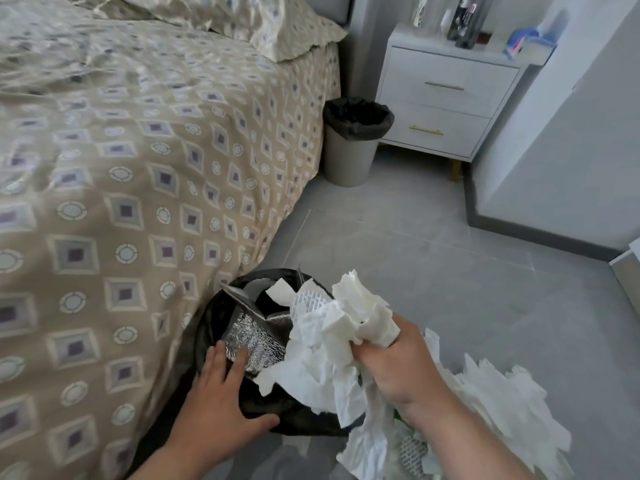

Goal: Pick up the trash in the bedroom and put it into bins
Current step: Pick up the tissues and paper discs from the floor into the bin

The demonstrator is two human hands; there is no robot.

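Observation:
A bin lined with a black bag [214, 323] stands on the floor against the bed's side, holding a silver foil pouch [254, 344] and scraps of paper. My left hand [221, 393] rests on the bin's near rim with fingers straight, touching the foil pouch. My right hand [398, 362] grips a crumpled bunch of white tissue and printed paper [346, 327] right over the bin's right side. More white tissue [502, 410] lies in a loose heap on the floor at the lower right, partly hidden by my right arm.
The bed [138, 168] with a beige patterned cover fills the left. A second bin with a black liner [356, 140] stands by the bed's head, beside a white nightstand [446, 98] carrying bottles and a tissue pack. Grey tiled floor and a wall corner lie to the right.

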